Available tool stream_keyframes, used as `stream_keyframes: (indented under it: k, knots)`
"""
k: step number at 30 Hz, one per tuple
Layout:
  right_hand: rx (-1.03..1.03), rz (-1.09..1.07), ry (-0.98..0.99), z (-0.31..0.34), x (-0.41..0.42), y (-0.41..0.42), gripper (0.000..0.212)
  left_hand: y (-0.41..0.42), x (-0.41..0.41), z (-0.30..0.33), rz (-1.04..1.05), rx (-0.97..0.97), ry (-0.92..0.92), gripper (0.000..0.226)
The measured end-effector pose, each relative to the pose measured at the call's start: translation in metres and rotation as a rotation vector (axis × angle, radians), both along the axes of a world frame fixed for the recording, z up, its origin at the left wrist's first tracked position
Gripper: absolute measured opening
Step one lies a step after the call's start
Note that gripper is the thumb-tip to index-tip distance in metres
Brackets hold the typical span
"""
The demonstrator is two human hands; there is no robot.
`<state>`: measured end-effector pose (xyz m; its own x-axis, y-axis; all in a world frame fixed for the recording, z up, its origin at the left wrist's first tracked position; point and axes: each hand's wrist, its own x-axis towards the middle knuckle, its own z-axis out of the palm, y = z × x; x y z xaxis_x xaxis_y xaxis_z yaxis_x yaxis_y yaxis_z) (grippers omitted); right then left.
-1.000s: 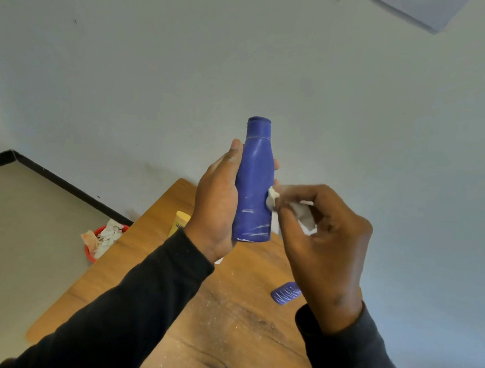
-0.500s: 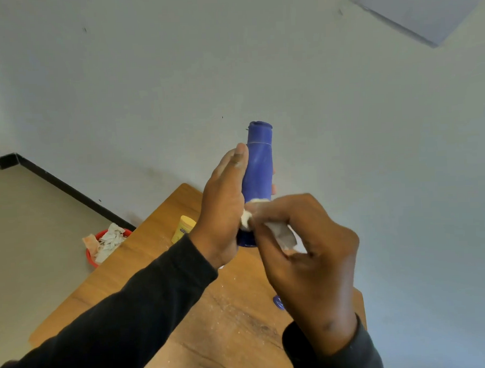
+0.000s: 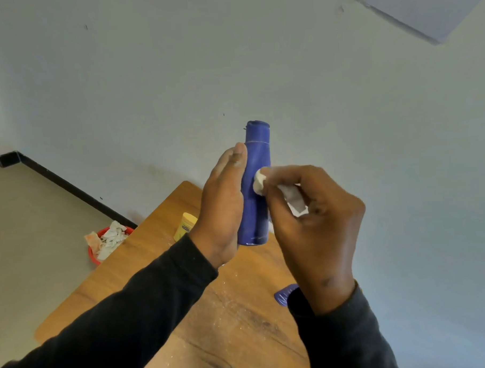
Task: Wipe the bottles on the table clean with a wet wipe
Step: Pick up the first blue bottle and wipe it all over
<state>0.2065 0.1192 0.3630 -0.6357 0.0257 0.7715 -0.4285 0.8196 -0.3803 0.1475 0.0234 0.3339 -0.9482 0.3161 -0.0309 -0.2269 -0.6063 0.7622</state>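
The left hand (image 3: 222,204) is gripping the blue bottle (image 3: 256,183) upright above the counter (image 3: 144,260), steadying it while the right hand (image 3: 315,225), pinching a wet wipe (image 3: 259,183), is rubbing its side.

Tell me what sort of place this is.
Probably a plain, sparsely furnished indoor room, not clearly a kitchen or workshop: a bare pale wall, a dusty wooden table against it, and a red bin of used wipes on the floor.
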Motion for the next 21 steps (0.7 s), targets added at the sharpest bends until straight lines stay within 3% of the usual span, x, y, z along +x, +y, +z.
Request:
stream_keyframes:
  k: [5, 8, 13, 18, 21]
  knots:
    - [0.139, 0.046, -0.020, -0.006, 0.018, -0.011, 0.016, -0.001, 0.000, -0.002, 0.037, 0.012, 0.040, 0.031]
    - [0.068, -0.017, 0.055, 0.003, 0.001, -0.001, 0.014, 0.007, 0.007, -0.004, 0.006, -0.030, 0.115, 0.024]
    - [-0.034, -0.046, 0.084, 0.017, -0.011, 0.006, 0.014, 0.012, 0.012, -0.002, 0.017, -0.085, 0.191, 0.030]
    - [0.109, 0.055, -0.058, -0.007, 0.020, -0.008, 0.020, -0.004, -0.002, 0.003, 0.073, -0.008, 0.036, 0.035]
    - [0.071, 0.011, -0.004, -0.001, 0.014, -0.001, 0.020, 0.003, 0.003, 0.001, 0.028, -0.064, 0.122, 0.042]
